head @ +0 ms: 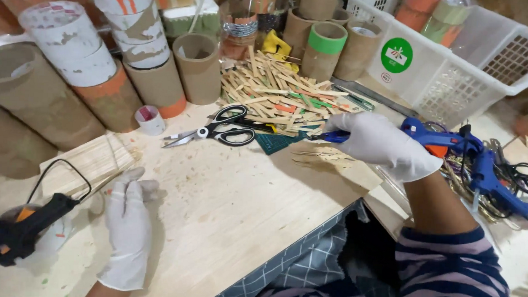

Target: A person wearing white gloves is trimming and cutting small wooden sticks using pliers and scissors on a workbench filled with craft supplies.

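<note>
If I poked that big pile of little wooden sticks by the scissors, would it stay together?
Probably not. The wooden sticks lie loose and criss-crossed, so a poke would likely scatter them. They look thin and flat, so probably light, and more apt to slide than roll. The right hand nearby holds a blue glue gun, but I can't tell whether any sticks are glued.

The left hand (129, 226), gloved white, lay flat, palm down, fingers pointing far. The right hand (383, 143), also gloved, was curled closed, striped sleeve pushed up the forearm.
</note>
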